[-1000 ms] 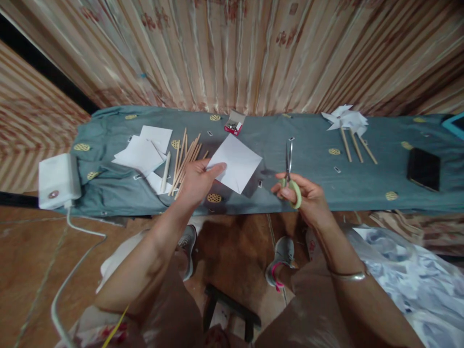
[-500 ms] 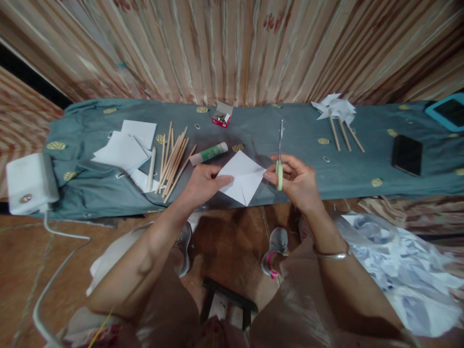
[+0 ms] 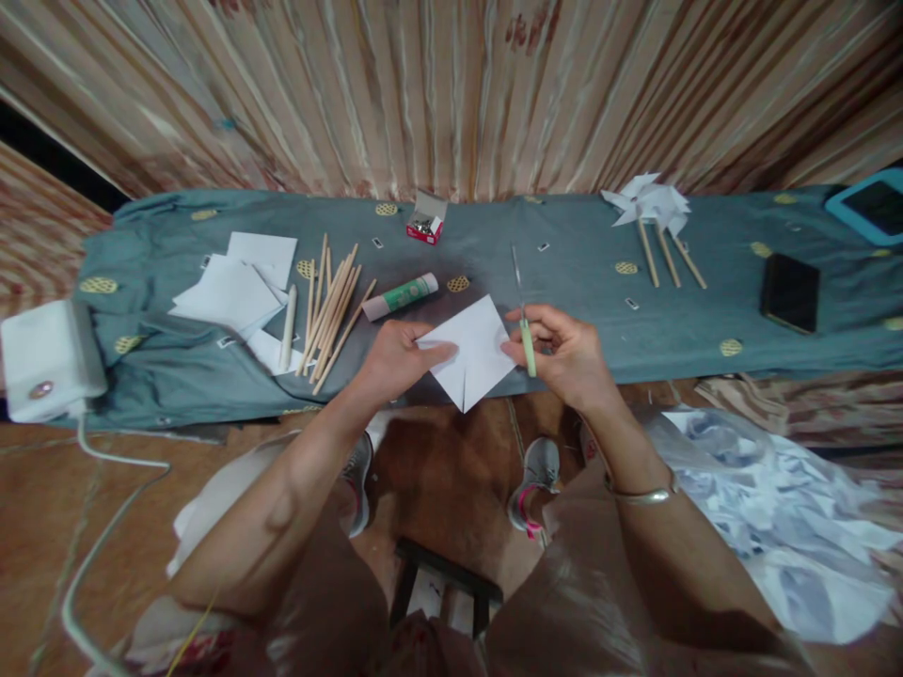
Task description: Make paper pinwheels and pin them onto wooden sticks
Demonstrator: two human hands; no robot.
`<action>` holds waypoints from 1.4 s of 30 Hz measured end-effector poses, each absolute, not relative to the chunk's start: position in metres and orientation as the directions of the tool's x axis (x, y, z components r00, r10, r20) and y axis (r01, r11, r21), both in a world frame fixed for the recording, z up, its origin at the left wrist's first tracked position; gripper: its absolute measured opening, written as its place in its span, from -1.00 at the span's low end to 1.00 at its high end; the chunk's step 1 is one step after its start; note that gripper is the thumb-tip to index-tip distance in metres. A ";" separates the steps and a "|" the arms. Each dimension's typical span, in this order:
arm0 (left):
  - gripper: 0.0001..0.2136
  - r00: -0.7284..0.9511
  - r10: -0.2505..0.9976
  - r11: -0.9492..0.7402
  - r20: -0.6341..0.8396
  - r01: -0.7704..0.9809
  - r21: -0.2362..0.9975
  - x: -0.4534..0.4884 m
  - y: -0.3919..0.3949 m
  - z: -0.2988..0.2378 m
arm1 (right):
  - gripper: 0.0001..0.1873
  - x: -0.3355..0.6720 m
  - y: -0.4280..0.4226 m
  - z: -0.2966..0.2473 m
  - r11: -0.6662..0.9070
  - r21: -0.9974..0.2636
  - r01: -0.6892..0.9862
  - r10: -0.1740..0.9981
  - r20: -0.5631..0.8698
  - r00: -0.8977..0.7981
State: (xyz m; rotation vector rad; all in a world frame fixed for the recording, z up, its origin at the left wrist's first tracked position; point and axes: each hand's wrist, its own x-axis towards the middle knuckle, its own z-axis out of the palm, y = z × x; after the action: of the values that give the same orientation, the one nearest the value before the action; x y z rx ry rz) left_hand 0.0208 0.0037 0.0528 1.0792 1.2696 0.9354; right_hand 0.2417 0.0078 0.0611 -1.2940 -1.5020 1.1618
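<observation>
My left hand [image 3: 399, 359] pinches the left corner of a white square paper [image 3: 474, 350] that hangs over the front edge of the grey-green cloth table [image 3: 585, 282]. The paper has a crease down its middle. My right hand [image 3: 564, 353] grips green-handled scissors [image 3: 523, 315], blades pointing away from me, and its fingertips touch the paper's right corner. A green-labelled glue stick [image 3: 401, 296] lies just beyond my left hand.
Left of the glue stick lie several wooden sticks [image 3: 331, 306] and a stack of white paper squares [image 3: 236, 291]. A small red box of pins [image 3: 423, 224] sits at the back. Paper pinwheels on sticks [image 3: 653, 212], a black phone [image 3: 788, 291], a white device [image 3: 46, 359].
Both hands drew the paper and scissors toward me, bringing the paper over the table's front edge. My right hand closed in on the paper's right corner. The glue stick came into view.
</observation>
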 end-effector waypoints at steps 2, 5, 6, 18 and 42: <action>-0.67 0.067 0.964 0.260 -0.256 -0.059 0.964 0.024 0.004 0.056 | -0.55 0.239 0.009 0.060 0.014 -0.986 0.164 0.994 -0.003 -0.105; -0.47 0.049 0.973 0.232 -0.228 -0.296 0.927 0.033 0.002 0.057 | -0.53 0.235 0.011 0.057 0.007 -0.998 0.057 1.000 0.008 0.008; -0.43 0.066 0.975 0.223 -0.214 -0.353 0.909 0.037 0.000 0.056 | -0.52 0.233 0.012 0.056 0.010 -0.999 0.030 0.999 0.012 0.046; -0.65 -0.011 0.975 0.208 -0.221 -0.300 0.931 0.070 -0.012 0.053 | -0.44 0.202 0.006 0.052 -0.066 -0.991 -0.117 0.996 -0.073 0.057; -0.62 -0.181 0.963 0.145 -0.200 -0.280 0.949 0.050 0.004 0.059 | -0.46 0.203 -0.007 0.055 -0.193 -0.969 -0.153 0.977 -0.174 -0.126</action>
State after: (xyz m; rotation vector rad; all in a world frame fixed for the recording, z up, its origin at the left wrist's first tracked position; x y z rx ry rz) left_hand 0.0504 0.0036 0.0593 0.7773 1.2310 1.3391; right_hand 0.2025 -0.0069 0.0555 -1.1621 -1.0717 1.5020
